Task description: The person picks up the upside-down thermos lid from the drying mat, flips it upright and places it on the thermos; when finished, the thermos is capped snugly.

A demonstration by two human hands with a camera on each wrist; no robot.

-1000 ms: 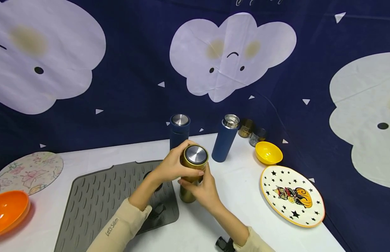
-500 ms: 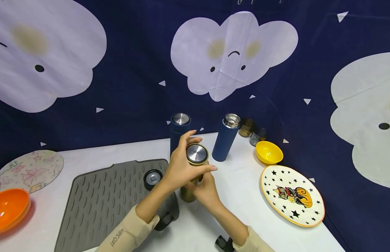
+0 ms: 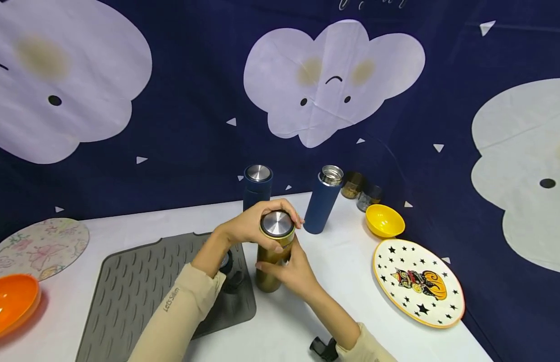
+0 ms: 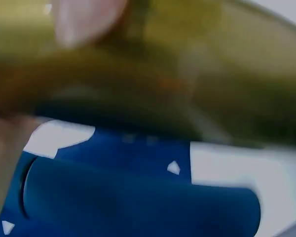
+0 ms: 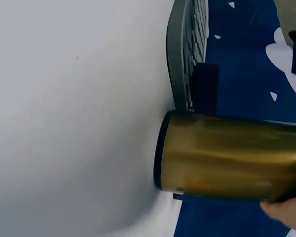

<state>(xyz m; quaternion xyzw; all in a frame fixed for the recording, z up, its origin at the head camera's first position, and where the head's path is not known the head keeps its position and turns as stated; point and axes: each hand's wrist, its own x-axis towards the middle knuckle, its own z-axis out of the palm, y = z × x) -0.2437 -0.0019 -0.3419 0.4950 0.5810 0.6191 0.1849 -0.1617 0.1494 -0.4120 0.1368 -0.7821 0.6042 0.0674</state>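
Note:
A gold thermos flask [image 3: 269,281] stands upright on the white table, right beside the grey mat. Around its steel-topped lid [image 3: 277,223] curl the thumb and fingers of my left hand [image 3: 245,227]. Lower down, my right hand [image 3: 299,271] grips the flask's body from the right. In the right wrist view the gold flask [image 5: 232,158] shows its dark base at the tabletop. A capped blue thermos [image 3: 257,191] stands just behind my left hand. The left wrist view is blurred by the gold flask [image 4: 187,89], with the blue thermos [image 4: 138,197] close by.
The grey drying mat [image 3: 139,291] bears a black lid [image 3: 225,262], half hidden by my left wrist. At right stand an uncapped blue thermos [image 3: 322,203], two small jars [image 3: 368,198], a yellow bowl [image 3: 385,221] and a star-patterned plate [image 3: 420,306]. An orange bowl [image 3: 12,304] and floral placemat [image 3: 44,246] lie left.
My left hand loosened with its fingers spread off the gold flask's lid, then closed round the lid again, from a position turned further over. The right hand keeps its grip on the body.

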